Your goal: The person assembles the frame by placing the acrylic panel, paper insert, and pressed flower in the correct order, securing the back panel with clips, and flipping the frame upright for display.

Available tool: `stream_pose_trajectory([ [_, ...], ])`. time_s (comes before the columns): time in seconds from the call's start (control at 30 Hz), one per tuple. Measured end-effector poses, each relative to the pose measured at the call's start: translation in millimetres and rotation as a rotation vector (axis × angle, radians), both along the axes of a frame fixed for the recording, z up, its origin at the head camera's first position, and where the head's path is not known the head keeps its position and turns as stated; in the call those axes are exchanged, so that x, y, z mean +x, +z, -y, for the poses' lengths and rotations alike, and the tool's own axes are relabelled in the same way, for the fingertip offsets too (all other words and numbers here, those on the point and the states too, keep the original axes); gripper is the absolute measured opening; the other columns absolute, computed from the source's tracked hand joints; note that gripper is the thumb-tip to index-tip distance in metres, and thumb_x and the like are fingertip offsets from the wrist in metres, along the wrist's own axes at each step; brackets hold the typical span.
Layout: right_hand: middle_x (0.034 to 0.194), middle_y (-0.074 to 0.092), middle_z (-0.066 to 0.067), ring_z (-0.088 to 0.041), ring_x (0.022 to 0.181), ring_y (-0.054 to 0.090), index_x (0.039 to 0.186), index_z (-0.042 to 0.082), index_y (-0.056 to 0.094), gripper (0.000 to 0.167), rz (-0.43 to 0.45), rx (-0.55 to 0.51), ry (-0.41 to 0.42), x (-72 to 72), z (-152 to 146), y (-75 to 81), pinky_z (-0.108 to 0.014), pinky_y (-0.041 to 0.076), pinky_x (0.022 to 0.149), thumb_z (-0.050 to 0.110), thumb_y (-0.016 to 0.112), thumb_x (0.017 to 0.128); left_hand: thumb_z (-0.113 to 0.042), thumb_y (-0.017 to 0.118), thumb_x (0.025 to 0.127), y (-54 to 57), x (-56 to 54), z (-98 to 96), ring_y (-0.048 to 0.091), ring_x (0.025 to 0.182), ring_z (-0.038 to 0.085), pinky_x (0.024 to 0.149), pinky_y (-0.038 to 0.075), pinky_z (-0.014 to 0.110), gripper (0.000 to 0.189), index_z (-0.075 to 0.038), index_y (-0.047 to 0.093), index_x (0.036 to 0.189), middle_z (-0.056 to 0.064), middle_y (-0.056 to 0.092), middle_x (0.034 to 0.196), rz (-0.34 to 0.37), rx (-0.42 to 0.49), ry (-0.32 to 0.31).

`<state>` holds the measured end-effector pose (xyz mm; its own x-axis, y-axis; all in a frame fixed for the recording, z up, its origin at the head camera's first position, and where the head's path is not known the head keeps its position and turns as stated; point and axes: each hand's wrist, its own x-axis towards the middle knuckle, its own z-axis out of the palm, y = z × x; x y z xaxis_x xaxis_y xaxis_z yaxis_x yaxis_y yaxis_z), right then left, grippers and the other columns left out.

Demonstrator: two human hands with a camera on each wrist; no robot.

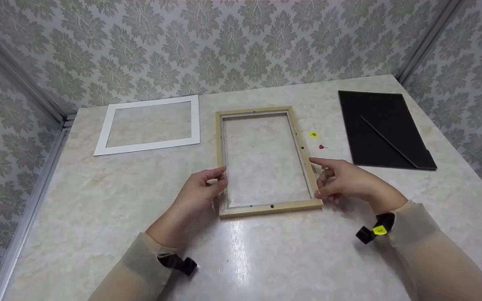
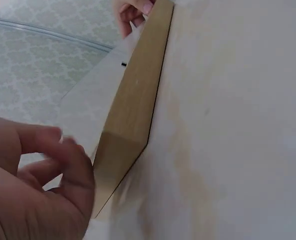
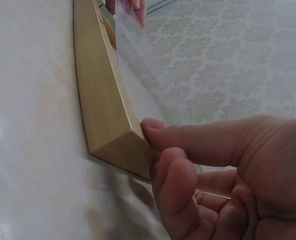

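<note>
A pale wooden picture frame (image 1: 291,205) lies on the table in front of me, its long sides running away from me. A clear sheet (image 1: 266,163) spans its opening, and in the left wrist view the clear sheet (image 2: 90,95) slants up over the wood. On the left side, my left hand (image 1: 201,188) pinches the sheet's edge between thumb and forefinger. My right hand (image 1: 345,182) grips the frame's near right corner; its thumb (image 3: 160,131) presses the rim, while the forefinger points along the outer side.
A white mat border (image 1: 153,147) lies at the back left. To the right rests a black backing board (image 1: 362,146) with a slanted strut. Between frame and board are a small yellow sticker (image 1: 313,134) and a tiny red item (image 1: 321,146). Patterned walls enclose the table.
</note>
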<state>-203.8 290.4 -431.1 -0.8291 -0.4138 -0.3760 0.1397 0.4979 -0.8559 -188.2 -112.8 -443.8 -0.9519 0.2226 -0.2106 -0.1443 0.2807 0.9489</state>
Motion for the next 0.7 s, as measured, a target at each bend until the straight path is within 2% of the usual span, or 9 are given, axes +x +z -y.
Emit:
stream_pose_trajectory([
  [0.07, 0.091, 0.069, -0.004, -0.012, 0.063, 0.061, 0.182, 0.007, 0.019, 0.115, 0.000, 0.005, 0.002, -0.2, 0.4, 0.1, -0.027, 0.056, 0.059, 0.000, 0.088, 0.090, -0.011, 0.068, 0.111, -1.7, 0.3, 1.1, 0.063, 0.102, 0.016, 0.079, 0.054, 0.020, 0.051, 0.001, 0.061, 0.160, 0.018, 0.067, 0.138, -0.080, -0.098, -0.020],
  [0.13, 0.091, 0.069, -0.004, -0.012, 0.063, 0.061, 0.182, 0.008, 0.019, 0.115, 0.007, 0.007, -0.003, -0.3, 0.7, 0.1, -0.026, 0.056, 0.059, 0.000, 0.088, 0.090, -0.012, 0.070, 0.110, -3.5, 0.6, 1.6, 0.065, 0.101, 0.019, 0.078, 0.055, 0.022, 0.051, 0.003, 0.062, 0.158, 0.019, 0.066, 0.138, -0.127, -0.155, -0.033],
  [0.2, 0.091, 0.070, -0.004, -0.012, 0.063, 0.061, 0.182, 0.009, 0.019, 0.115, 0.010, 0.008, -0.006, -0.3, 0.8, 0.0, -0.026, 0.057, 0.059, 0.000, 0.088, 0.090, -0.011, 0.071, 0.110, -4.9, 0.6, 1.6, 0.065, 0.100, 0.021, 0.078, 0.056, 0.023, 0.050, 0.003, 0.063, 0.157, 0.020, 0.064, 0.139, -0.141, -0.172, -0.030],
  [0.37, 0.091, 0.071, -0.005, -0.013, 0.063, 0.062, 0.182, 0.011, 0.020, 0.115, 0.014, 0.019, -0.008, -0.6, 0.7, -0.2, -0.026, 0.057, 0.060, 0.001, 0.088, 0.091, -0.013, 0.075, 0.108, -6.6, -0.7, 2.6, 0.062, 0.108, 0.022, 0.085, 0.055, 0.028, 0.052, -0.004, 0.063, 0.158, 0.016, 0.062, 0.144, -0.145, -0.208, -0.011],
  [0.57, 0.089, 0.070, -0.004, -0.012, 0.065, 0.063, 0.182, 0.011, 0.019, 0.116, 0.010, 0.022, -0.002, -1.0, -0.3, -0.5, -0.026, 0.058, 0.059, 0.002, 0.089, 0.090, -0.011, 0.078, 0.103, -6.6, -0.8, 4.2, 0.058, 0.104, 0.022, 0.090, 0.049, 0.035, 0.060, -0.008, 0.061, 0.161, 0.014, 0.062, 0.149, -0.171, -0.249, -0.027],
  [0.7, 0.089, 0.070, -0.004, -0.012, 0.064, 0.062, 0.182, 0.011, 0.020, 0.116, 0.007, 0.023, 0.000, -0.5, -0.6, -0.2, -0.027, 0.058, 0.059, 0.002, 0.090, 0.090, -0.009, 0.080, 0.101, -7.2, -0.8, 4.4, 0.059, 0.114, 0.027, 0.107, 0.048, 0.044, 0.064, -0.008, 0.060, 0.161, 0.016, 0.062, 0.151, -0.183, -0.264, -0.031],
])
